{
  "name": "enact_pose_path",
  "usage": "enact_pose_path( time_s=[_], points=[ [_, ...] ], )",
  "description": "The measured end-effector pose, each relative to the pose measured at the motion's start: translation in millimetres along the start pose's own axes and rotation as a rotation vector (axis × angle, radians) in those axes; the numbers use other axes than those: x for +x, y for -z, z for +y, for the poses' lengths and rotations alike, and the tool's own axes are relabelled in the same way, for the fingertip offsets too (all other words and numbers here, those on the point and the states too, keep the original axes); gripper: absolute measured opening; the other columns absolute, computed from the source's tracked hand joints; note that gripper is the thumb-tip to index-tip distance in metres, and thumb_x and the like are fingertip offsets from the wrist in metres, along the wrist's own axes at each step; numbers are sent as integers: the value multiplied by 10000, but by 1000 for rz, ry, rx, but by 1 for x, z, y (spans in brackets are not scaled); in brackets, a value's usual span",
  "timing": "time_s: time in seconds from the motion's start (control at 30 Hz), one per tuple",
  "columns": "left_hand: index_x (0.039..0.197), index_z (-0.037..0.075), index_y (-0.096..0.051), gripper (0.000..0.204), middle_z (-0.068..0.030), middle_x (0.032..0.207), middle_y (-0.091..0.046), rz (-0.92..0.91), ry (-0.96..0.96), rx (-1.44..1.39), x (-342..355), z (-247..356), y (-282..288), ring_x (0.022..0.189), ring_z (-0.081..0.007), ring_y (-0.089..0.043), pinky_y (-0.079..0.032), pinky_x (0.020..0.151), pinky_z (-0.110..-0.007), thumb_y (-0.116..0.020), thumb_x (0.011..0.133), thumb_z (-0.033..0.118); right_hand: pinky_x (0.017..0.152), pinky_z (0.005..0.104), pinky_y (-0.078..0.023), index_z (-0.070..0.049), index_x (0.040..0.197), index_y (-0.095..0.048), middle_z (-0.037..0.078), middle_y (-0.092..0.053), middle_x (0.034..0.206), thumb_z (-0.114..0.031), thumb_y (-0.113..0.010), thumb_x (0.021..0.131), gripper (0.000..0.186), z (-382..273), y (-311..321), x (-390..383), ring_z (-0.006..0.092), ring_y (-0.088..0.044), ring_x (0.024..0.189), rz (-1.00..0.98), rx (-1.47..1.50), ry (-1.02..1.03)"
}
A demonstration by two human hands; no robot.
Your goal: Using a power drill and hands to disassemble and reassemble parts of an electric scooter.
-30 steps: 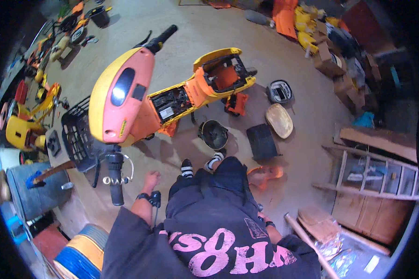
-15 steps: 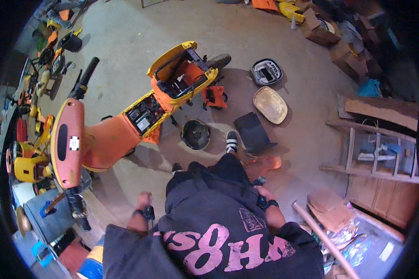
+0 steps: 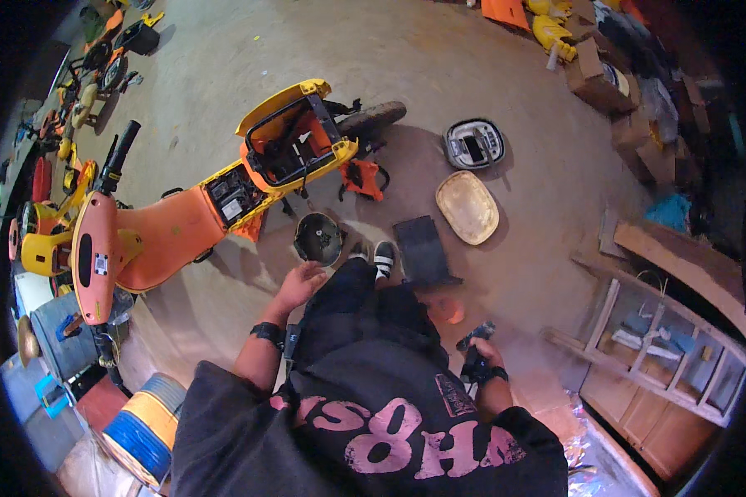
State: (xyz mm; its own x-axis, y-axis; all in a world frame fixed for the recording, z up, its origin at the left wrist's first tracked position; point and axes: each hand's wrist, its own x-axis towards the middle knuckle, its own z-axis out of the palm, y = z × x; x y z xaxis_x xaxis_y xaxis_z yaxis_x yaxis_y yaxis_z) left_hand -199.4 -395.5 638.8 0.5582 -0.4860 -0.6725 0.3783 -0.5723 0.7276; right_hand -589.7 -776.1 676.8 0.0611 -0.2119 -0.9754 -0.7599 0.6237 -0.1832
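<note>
Motor scooter (image 3: 174, 236), orange and yellow, partly stripped, upright on concrete floor (image 3: 522, 265); ahead and to the left of the wearer; long axis slanting from the handlebar (image 3: 118, 153), at the left, up to the rear wheel (image 3: 373, 118), farther off and toward the right; centre compartment (image 3: 232, 199) and rear bay (image 3: 294, 149) both uncovered. Left hand (image 3: 302, 284), the nearer of the two to the scooter: loosely open, fingers extended toward the right, nothing seen in it; the machine lies ahead and leftward of it. Round black basin (image 3: 309, 250), small loose pieces inside, just beyond the left fingers; contact cannot be told. Right hand (image 3: 487, 352): closed around a dark handheld tool (image 3: 476, 334), seemingly a cordless driver, low at the wearer's right side, well apart from the scooter; its tip cannot be made out. Also on the floor: one flat black panel (image 3: 423, 251), right of the basin; one cream oval tray-like piece (image 3: 467, 207); one white-and-black shell (image 3: 475, 143), beyond it; one orange bracket-like part (image 3: 363, 178), near the rear wheel.
</note>
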Motion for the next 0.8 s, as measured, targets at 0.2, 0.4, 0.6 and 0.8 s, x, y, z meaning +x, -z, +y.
enact_pose_path(
  time_s=[0.2,0.4,0.6,0.8],
  points=[
    [1181,-21,-642,378,-148,992,-701,484,324,-669,-3,-193,51,869,-232,-691,-552,700,-351,-644,885,215,642,372,-532,-41,890,-667,106,-677,828,-219,-637,846,185,-58,-18,-15,254,-647,697,-244,-17,145],
    [1128,-7,-668,368,-125,867,-706,585,605,-750,3,-224,11,776,-217,-664,-537,671,-331,-633,882,264,631,376,-530,-35,897,-652,101,-669,800,-188,-637,826,169,-159,-35,-37,255,-644,686,134,-709,61],
    [1190,-7,-651,384,-141,960,-715,665,515,-463,13,-218,58,757,-196,-667,-529,638,-335,-610,913,255,604,339,-522,10,936,-623,101,-660,798,-132,-637,802,196,-267,-105,-6,220,-623,632,-187,-572,32],
    [1266,-24,-575,416,-158,1058,-699,615,423,-844,87,-107,10,837,-199,-689,-537,679,-323,-587,925,215,589,375,-542,8,894,-640,122,-662,733,-142,-645,793,181,-390,-84,25,241,-659,635,92,-938,99]
  ],
)
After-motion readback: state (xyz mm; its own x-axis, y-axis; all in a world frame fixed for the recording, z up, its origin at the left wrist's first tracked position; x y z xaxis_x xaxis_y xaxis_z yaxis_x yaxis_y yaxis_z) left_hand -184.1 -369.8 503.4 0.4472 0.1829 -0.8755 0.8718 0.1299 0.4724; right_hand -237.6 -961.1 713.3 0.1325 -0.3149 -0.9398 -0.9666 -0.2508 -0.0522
